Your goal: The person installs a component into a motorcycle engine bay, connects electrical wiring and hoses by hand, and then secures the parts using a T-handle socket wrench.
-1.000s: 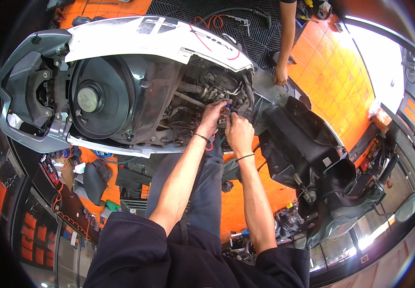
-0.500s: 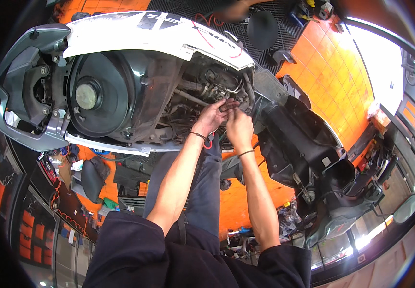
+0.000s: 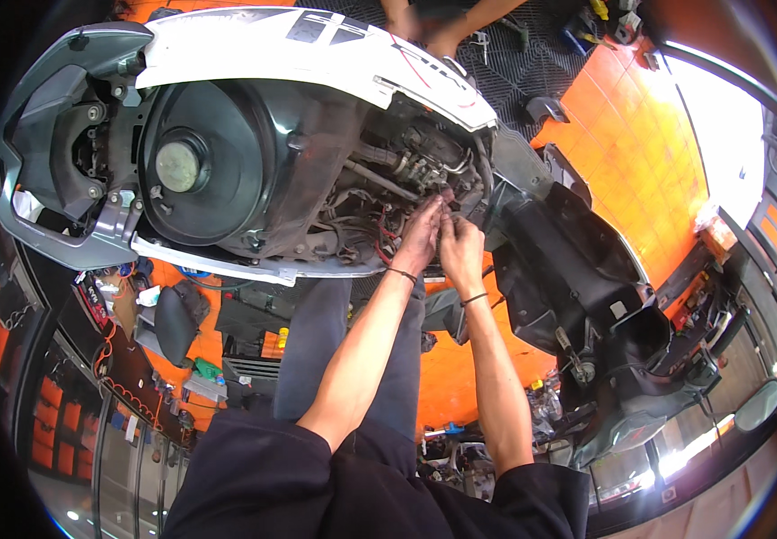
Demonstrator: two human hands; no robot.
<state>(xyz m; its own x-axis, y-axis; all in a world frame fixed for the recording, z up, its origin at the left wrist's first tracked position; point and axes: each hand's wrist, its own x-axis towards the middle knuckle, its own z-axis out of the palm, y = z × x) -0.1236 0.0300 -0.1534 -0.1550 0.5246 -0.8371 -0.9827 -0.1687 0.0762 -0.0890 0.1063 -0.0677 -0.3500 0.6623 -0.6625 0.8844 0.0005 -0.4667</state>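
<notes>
- This looks like fine fingertip work, done mostly by feel; it calls for a light, steady pinch and small movements, with the wrists held quiet.
- The left hand [image 3: 423,232] would serve best as the steadying one, leaving the right hand [image 3: 462,247] to make the small adjustments.
- Parts crowd in here, so it would be wise to keep the knuckles off the pipe [image 3: 379,179] and avoid tugging the red wire [image 3: 383,235] beside the left hand.
- Anything small should stay well pinched: a dropped piece could slip down among the parts of the bay [image 3: 321,148].
- Shifting the fingers a little aside would give a clearer look, since they cover the point of contact.
- The left hand's fingers are stretched forward and close together; the right hand's are curled in, their tips meeting the left's. Whether either grips something cannot be told.
- The engine [image 3: 424,148] lies in the bay near the scooter's [image 3: 227,49] middle, just beyond the fingertips, toward the far edge under the white panel.
- Both forearms reach in from the near edge; the hands sit side by side toward the bay's right end, with the hose [image 3: 484,162] beyond the right hand.
- A co-worker's hand [image 3: 445,43] is past the far edge, well apart from these two.
</notes>
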